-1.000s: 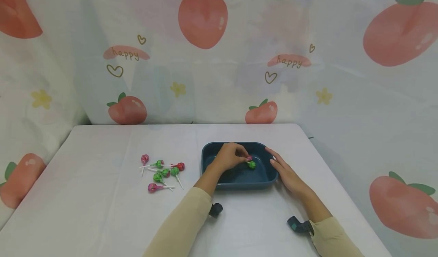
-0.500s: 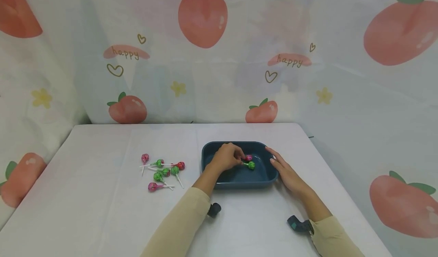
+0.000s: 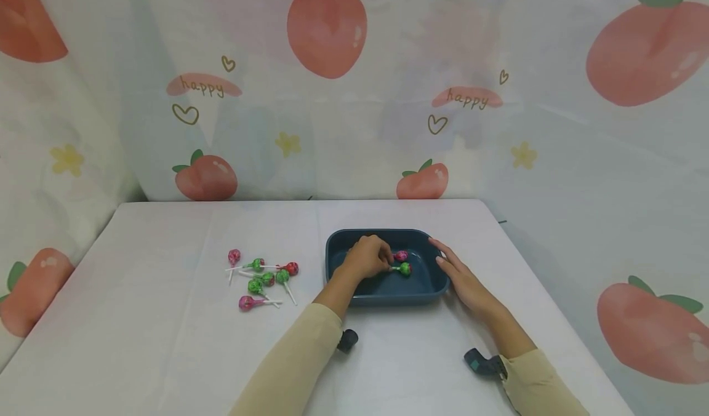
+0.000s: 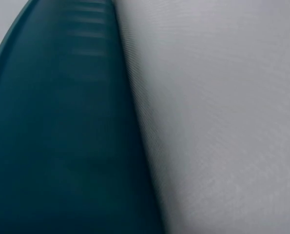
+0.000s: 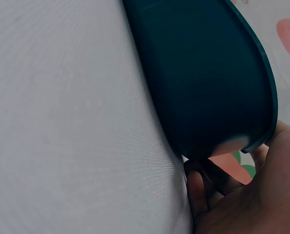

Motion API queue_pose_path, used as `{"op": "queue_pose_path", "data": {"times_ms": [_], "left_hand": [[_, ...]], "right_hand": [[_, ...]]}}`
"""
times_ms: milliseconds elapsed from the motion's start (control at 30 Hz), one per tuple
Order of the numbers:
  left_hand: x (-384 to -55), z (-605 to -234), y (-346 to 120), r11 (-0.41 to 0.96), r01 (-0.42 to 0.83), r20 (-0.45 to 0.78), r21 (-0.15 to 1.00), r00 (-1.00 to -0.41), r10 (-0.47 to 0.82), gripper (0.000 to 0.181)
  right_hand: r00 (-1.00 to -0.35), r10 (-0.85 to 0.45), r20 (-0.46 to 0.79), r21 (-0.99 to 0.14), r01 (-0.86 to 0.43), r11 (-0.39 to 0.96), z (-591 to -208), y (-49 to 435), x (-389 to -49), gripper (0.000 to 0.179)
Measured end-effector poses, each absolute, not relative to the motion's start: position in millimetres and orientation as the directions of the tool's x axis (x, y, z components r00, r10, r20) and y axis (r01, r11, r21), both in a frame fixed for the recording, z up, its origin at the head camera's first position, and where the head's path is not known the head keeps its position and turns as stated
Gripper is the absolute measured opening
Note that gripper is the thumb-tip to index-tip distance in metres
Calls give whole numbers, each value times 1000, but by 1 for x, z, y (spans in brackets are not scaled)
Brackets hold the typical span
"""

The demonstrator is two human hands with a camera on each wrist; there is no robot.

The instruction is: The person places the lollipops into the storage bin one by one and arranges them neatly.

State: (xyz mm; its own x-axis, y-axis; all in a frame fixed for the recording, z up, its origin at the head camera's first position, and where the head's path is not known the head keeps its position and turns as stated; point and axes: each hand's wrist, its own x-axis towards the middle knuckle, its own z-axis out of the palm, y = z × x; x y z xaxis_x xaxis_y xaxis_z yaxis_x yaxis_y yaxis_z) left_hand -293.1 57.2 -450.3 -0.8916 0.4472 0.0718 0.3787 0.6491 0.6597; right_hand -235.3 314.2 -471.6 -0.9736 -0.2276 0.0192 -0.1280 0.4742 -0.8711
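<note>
Inside the dark blue tray (image 3: 399, 299), my left hand (image 3: 365, 257) has its fingers bent and pinches at the stick end of a green lollipop (image 3: 405, 269). A pink lollipop (image 3: 400, 256) lies just behind it on the tray floor, its stick mostly covered by the fingers. My right hand (image 3: 471, 290) rests against the tray's right end, fingers extended along the rim. In the right wrist view the same hand (image 5: 252, 190) touches the end wall of the tray (image 5: 208, 73). The left wrist view shows only the tray's outer side (image 4: 71, 136) and the cloth.
Left of the tray, several lollipops lie in a loose cluster on the white table (image 3: 166, 342), among them a red one (image 3: 291, 269) and a pink one (image 3: 247, 304). A fruit-printed cloth (image 3: 354, 114) hangs behind the table. Dark camera mounts (image 3: 483, 364) sit at both wrists.
My left hand has let go of the pink lollipop's head and drawn slightly left. The green lollipop's stick has swung to point left. The right hand and tray stay put.
</note>
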Motion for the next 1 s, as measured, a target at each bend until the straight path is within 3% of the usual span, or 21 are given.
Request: {"op": "queue_pose_path", "data": {"times_ms": [1000], "left_hand": [[-293,-441,49,642,425,93,638,-870,484,15]], "right_hand": [[-969,-242,43,-878,-152,455,-475,314,-236,53]]}}
